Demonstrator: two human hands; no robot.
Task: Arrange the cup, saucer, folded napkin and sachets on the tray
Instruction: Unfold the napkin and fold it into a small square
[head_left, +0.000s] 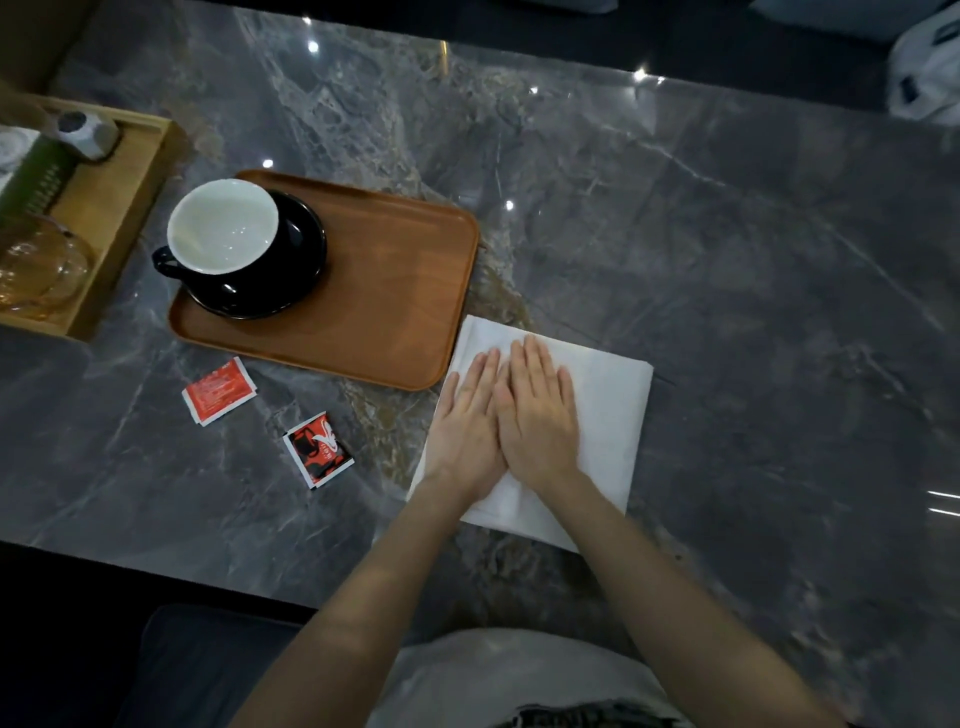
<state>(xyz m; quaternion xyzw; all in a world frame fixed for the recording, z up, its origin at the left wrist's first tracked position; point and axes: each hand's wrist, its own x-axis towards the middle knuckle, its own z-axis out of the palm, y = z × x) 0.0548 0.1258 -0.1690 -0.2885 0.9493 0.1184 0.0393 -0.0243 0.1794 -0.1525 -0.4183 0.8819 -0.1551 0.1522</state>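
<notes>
A brown wooden tray lies on the grey marble table. On its left end a black cup with a white inside stands on a black saucer. To the right of the tray a white napkin lies flat on the table. My left hand and my right hand press flat on it side by side, fingers straight. Two sachets lie on the table in front of the tray: a red one and a black-and-red one.
A light wooden box tray at the far left holds an amber glass teapot, a green box and a grey holder. A white bag sits at the far right. The table's near edge runs along the bottom left.
</notes>
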